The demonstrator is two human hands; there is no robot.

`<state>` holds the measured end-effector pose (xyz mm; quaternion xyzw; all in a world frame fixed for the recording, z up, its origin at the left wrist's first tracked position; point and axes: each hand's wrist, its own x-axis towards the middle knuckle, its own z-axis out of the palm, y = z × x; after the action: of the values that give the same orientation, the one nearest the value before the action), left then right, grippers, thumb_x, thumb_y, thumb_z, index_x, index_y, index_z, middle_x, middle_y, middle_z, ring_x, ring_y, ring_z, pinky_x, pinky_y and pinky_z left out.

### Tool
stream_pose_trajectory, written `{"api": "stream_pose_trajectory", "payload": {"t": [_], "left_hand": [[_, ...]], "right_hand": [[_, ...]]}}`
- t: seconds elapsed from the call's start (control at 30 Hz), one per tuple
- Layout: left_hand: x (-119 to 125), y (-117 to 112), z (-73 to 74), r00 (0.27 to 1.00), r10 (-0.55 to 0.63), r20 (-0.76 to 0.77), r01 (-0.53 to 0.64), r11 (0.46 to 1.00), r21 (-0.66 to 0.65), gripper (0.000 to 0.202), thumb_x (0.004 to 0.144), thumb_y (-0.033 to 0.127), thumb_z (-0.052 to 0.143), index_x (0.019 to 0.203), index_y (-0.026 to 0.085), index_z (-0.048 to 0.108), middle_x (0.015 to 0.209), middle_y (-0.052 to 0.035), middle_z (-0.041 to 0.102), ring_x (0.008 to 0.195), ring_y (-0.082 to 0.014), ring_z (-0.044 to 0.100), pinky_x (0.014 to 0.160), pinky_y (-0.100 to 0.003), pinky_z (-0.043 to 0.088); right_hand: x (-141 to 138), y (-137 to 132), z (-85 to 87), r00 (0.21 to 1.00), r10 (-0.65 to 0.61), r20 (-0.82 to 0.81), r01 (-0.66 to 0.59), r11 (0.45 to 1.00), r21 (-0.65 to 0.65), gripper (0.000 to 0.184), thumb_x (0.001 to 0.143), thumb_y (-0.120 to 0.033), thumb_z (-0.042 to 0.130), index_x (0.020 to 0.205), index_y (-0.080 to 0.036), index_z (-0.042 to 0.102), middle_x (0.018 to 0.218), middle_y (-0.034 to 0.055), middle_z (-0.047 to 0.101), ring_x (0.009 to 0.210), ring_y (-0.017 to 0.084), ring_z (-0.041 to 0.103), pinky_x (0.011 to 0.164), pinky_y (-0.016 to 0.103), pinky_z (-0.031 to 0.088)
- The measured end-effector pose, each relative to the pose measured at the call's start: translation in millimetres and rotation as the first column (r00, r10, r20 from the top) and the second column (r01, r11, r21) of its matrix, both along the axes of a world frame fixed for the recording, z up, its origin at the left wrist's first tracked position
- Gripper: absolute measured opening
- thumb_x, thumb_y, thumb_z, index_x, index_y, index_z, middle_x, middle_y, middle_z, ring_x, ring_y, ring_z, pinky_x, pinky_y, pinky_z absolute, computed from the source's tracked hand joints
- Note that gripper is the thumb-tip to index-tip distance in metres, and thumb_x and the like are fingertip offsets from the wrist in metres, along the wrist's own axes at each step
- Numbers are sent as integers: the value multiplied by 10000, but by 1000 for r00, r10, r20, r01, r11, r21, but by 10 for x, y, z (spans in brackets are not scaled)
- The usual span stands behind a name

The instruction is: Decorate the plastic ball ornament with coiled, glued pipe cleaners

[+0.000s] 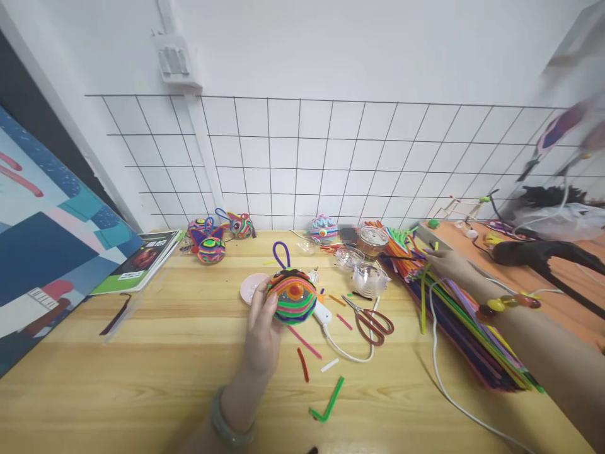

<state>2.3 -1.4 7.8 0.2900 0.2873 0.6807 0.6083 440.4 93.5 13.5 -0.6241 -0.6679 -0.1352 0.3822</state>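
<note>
My left hand point(261, 328) is closed around the side of a ball point(295, 309) covered in bands of coloured pipe cleaners, with an orange round spot in front. A purple loop point(282, 254) stands up from its top. At the right, my right hand point(442, 263) reaches over a bundle of pipe cleaners point(477, 340) of many colours. Its fingers look pinched on a dark pipe cleaner point(404, 256) that sticks out to the left, though the fingertips are partly hidden. A yellow-green pipe cleaner point(423, 312) hangs below that hand.
Red-handled scissors point(373, 325), a white-corded glue gun point(322, 313) and cut pipe cleaner pieces, one green and bent point(331, 403), lie mid-table. Clear plastic shells point(369, 279) stand behind. Finished-looking balls point(210, 249) line the back. Magazines point(142, 261) lie left; a white cable point(439, 366) runs right.
</note>
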Motion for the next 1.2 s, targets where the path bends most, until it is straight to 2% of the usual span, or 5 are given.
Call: {"api": "stream_pose_trajectory", "payload": {"t": [0.37, 0.57, 0.7, 0.8, 1.2], "left_hand": [[-1, 3, -17, 996, -67, 66, 68, 998, -12, 339, 798, 350, 679, 1104, 206, 648, 1142, -44, 692, 1097, -199, 620, 920, -279, 479], [44, -45, 24, 992, -111, 61, 116, 990, -86, 403, 784, 369, 694, 1142, 191, 647, 1133, -69, 701, 1123, -236, 609, 906, -303, 488], [42, -63, 41, 987, -158, 25, 159, 985, -63, 409, 785, 369, 691, 1151, 193, 641, 1107, -73, 707, 1070, -244, 634, 843, -306, 508], [42, -88, 55, 978, -210, -3, 209, 977, -51, 357, 810, 350, 669, 1133, 203, 635, 1084, -60, 711, 996, -216, 661, 799, -278, 514], [41, -53, 91, 978, -201, 55, 202, 979, -17, 337, 814, 327, 663, 1115, 181, 623, 1089, -91, 693, 978, -215, 651, 825, -306, 517]], "right_hand": [[-474, -295, 423, 978, -61, -198, 74, 996, 57, 446, 972, -400, 392, 1115, -51, 628, 855, 96, 665, 806, 234, 681, 640, 310, 522], [-1594, -1035, 735, 966, 259, -1, -257, 957, 135, 173, 921, -171, 542, 1024, -247, 659, 901, 48, 677, 838, 210, 662, 766, 328, 520], [-2263, -1431, 688, 779, 608, 149, -621, 781, 61, 272, 908, -67, 515, 1156, -168, 566, 763, 33, 568, 658, 156, 580, 554, 268, 472], [-2538, -1504, 580, 752, 617, 233, -639, 769, 25, 249, 913, -66, 506, 1146, -130, 567, 649, -1, 478, 531, 140, 461, 456, 273, 364], [-2451, -1382, 514, 799, 557, 225, -583, 810, 63, 213, 912, -97, 517, 1101, -176, 578, 697, 31, 630, 569, 160, 594, 526, 280, 462]]}}
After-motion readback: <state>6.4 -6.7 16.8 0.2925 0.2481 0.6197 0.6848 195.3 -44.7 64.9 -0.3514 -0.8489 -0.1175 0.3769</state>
